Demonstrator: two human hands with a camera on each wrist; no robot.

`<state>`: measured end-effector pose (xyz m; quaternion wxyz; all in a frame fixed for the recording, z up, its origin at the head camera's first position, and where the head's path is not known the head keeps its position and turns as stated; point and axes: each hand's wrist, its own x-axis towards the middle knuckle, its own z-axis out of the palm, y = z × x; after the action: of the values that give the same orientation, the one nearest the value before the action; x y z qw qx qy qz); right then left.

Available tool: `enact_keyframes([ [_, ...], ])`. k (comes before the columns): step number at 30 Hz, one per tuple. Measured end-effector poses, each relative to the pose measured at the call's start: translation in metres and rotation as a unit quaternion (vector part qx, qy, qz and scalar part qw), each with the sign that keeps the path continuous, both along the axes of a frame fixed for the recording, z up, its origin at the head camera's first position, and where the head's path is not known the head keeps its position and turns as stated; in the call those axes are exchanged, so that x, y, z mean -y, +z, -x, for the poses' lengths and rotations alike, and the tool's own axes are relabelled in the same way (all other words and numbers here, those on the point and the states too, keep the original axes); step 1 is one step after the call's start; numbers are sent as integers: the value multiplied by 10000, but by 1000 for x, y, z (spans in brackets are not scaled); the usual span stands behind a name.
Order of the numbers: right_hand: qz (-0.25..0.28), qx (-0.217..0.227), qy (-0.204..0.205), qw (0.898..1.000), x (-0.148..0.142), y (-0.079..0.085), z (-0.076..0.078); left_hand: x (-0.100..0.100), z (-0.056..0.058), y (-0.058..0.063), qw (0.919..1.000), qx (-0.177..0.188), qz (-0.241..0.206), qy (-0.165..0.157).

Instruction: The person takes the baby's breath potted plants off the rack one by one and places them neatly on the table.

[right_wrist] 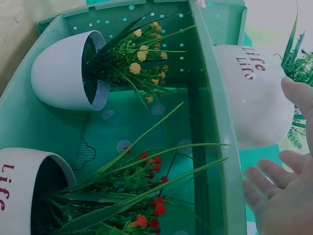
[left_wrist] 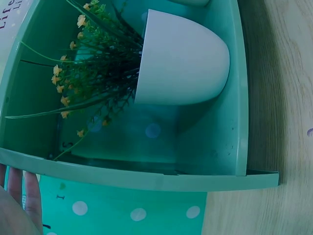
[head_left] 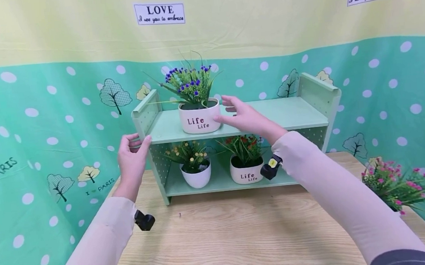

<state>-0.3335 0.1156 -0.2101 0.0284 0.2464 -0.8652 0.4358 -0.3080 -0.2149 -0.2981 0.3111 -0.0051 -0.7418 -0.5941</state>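
In the head view, a white oval pot of purple flowers (head_left: 200,117) stands near the left end of the top board of the green shelf (head_left: 272,114). My right hand (head_left: 247,118) is at the pot's right side, thumb by its front and fingers spread; the right wrist view shows a gap between fingers and pot. My left hand (head_left: 132,159) holds the shelf's left side panel, thumb at the front edge and fingers along the outside. On the lower board sit a round white pot with yellow flowers (head_left: 196,176) and an oval pot with red flowers (head_left: 247,174).
A plant with pink flowers (head_left: 402,184) is at the right, its base hidden by my right sleeve. The shelf stands on a wooden table (head_left: 214,234). A patterned curtain (head_left: 77,90) hangs behind and at both sides.
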Motion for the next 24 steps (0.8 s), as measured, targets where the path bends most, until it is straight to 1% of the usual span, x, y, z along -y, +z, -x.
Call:
enact_keyframes([
  [3,-6,27,-8,10000,3,3,2,0,0,0,10000,3,8,-3],
  [9,-15,290,36,9996,8,8,4,1,0,0,10000,-3,1,10],
  [13,-26,384,104,9992,12,7,6,1,0,-1,10000,25,9,20],
  [19,177,438,171,9987,17,5,12,0,0,0,10000,38,16,8],
  [24,211,494,169,9984,20,5,16,-1,-1,1,10000,72,38,18],
])
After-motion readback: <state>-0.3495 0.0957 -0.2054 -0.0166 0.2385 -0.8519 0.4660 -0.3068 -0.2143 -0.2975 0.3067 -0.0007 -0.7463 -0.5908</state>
